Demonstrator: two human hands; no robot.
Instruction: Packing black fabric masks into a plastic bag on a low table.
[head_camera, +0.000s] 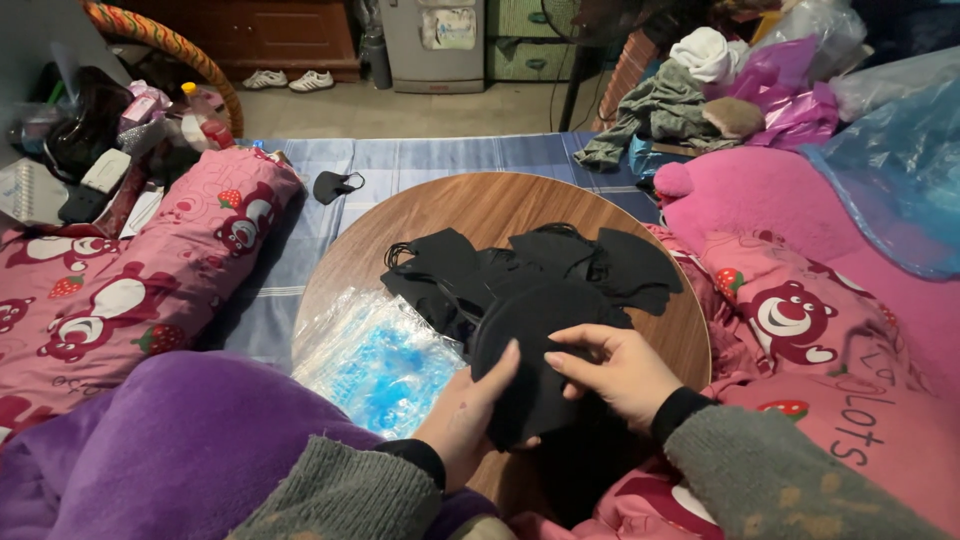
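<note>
- At table's near edge: black face mask (530, 350), held between both hands, long axis running near to far.
- Left hand (470, 415): fingers closed on its left edge from beneath.
- Right hand (620, 370): fingertips pinching its right edge, equally close.
- Behind: pile of black masks (540, 265) on round wooden table (470, 205); clear plastic packet (380, 360) at left.

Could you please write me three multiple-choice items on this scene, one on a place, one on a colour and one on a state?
1. Where does the pile of masks lie?
A. on the round wooden table
B. on the floor by the shoes
C. on the purple blanket

2. What colour is the mask in the hands?
A. white
B. black
C. blue

3. How is that mask held?
A. by the left hand alone
B. by the right hand alone
C. by both hands

Answers:
1 A, the pile rests on the tabletop.
2 B, it is dark like the pile.
3 C, fingers of both hands grip it.
</note>
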